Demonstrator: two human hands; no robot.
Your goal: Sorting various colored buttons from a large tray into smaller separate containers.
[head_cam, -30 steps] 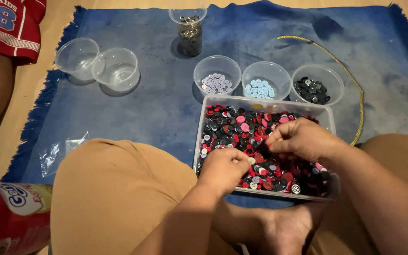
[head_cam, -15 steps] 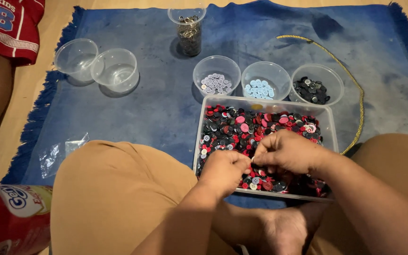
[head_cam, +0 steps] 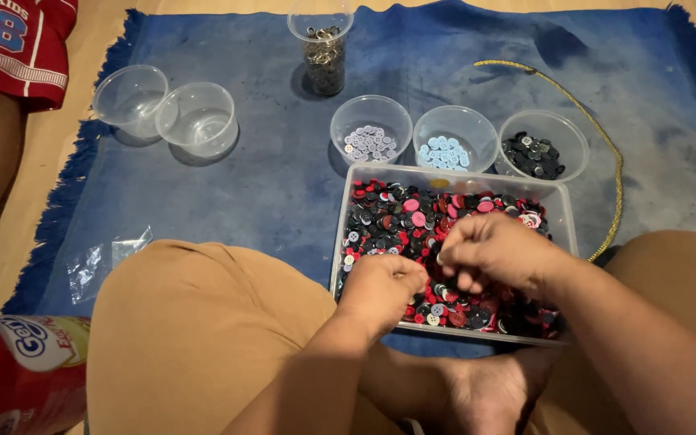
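Three small bowls hold few sorted buttons: lilac [head_cam: 370, 142], pale blue [head_cam: 445, 151], black [head_cam: 534, 155]. Mixed-button tray [head_cam: 559, 211] remains nearly full. Left hand [head_cam: 382, 288] and right hand [head_cam: 494, 252], fingers curled, pick inside it.

Red canister [head_cam: 18, 374] with a pale yellow label band bearing blue and red lettering: lying at the bottom left corner, beside the knee, partly cut off by the frame. Clear, crumpled plastic bag [head_cam: 106, 258]: lying flat on the blue mat's left edge, just above the canister.
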